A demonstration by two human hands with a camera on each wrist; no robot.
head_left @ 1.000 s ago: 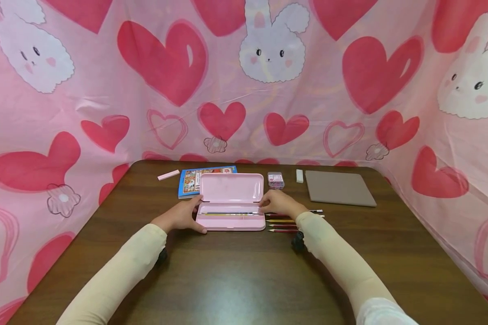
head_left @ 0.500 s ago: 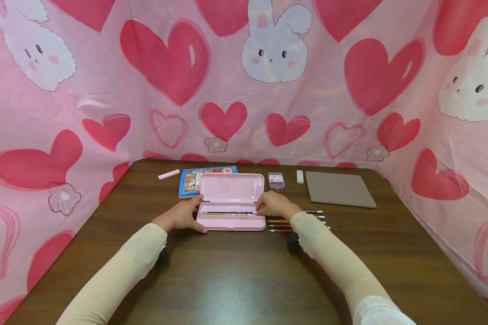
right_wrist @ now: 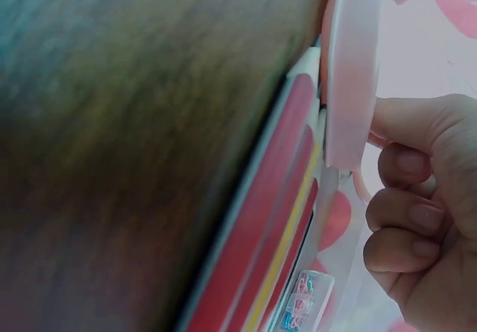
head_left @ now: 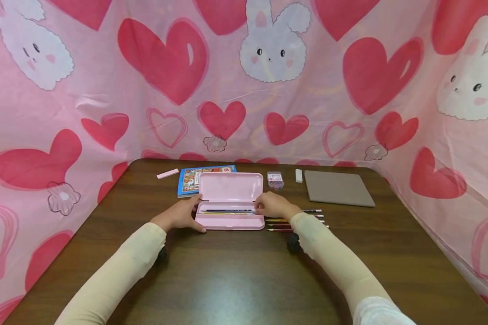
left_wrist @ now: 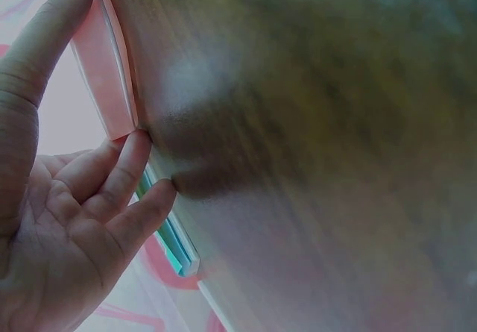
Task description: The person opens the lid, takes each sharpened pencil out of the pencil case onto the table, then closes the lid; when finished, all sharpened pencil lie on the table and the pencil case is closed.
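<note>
A pink pencil case (head_left: pixel 230 224) stands open on the table, its lid (head_left: pixel 231 186) tipped back. My left hand (head_left: pixel 178 214) holds the case's left end, thumb at the front corner and fingers toward the hinge. Inside the back compartment lie a dark pencil (head_left: pixel 231 211) and a yellow one, side by side. At the case's right end, my right hand (head_left: pixel 274 205) reaches in with curled fingers, pinching the end of the dark pencil. The right wrist view hides the pinched end behind the case wall. Several loose pencils (right_wrist: pixel 257 220) lie just right of the case, partly under the right forearm.
Behind the case is a blue picture-covered book (head_left: pixel 189 181), with a pink bar-shaped item (head_left: pixel 168 174) to its left. A small clear box (head_left: pixel 274 180), a white block (head_left: pixel 298 175) and a grey-brown flat laptop-like slab (head_left: pixel 338 188) stand at the back right.
My right hand has shifted slightly left, further over the case, and the dark pencil shows more clearly in the back compartment. My left hand stays at the left end.
</note>
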